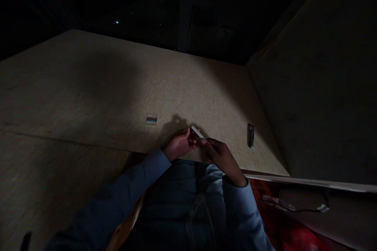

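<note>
Over the near edge of a pale speckled tabletop point(118, 86), my two hands meet. My right hand point(222, 159) pinches a small white stick-like piece point(197, 131) that slants up to the left. My left hand point(179, 144) has its fingers closed at the upper end of that same piece. Whether something smaller sits between the fingertips is too dark to tell. Both arms wear blue-grey sleeves.
A small clear packet with a teal strip point(151, 119) lies on the table left of the hands. A dark narrow tool point(251, 135) lies to the right. A side panel point(318, 98) rises on the right, with a cable point(294, 207) on the red floor below.
</note>
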`<state>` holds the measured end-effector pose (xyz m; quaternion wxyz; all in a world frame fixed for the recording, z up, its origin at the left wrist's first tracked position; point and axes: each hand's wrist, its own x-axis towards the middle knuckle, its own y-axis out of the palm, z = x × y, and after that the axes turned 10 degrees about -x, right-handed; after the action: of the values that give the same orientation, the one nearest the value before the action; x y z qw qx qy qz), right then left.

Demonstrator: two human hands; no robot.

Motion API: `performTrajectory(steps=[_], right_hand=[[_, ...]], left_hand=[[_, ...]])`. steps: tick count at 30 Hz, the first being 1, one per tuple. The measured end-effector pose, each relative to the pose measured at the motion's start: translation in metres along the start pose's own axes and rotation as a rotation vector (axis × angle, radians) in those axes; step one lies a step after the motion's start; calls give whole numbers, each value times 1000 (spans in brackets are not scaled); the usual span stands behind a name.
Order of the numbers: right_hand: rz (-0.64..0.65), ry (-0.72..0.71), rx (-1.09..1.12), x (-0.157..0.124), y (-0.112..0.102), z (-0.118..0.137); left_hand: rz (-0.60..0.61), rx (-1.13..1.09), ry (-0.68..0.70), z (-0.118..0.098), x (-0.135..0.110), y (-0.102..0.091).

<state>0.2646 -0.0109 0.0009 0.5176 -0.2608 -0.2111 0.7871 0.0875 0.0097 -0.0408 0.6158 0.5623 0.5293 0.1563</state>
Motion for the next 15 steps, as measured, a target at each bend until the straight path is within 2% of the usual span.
performTrajectory(steps=[15], right_hand=[[26,-9,6,1,1,-2]], left_hand=[[16,-31,-31,-1,4,-6]])
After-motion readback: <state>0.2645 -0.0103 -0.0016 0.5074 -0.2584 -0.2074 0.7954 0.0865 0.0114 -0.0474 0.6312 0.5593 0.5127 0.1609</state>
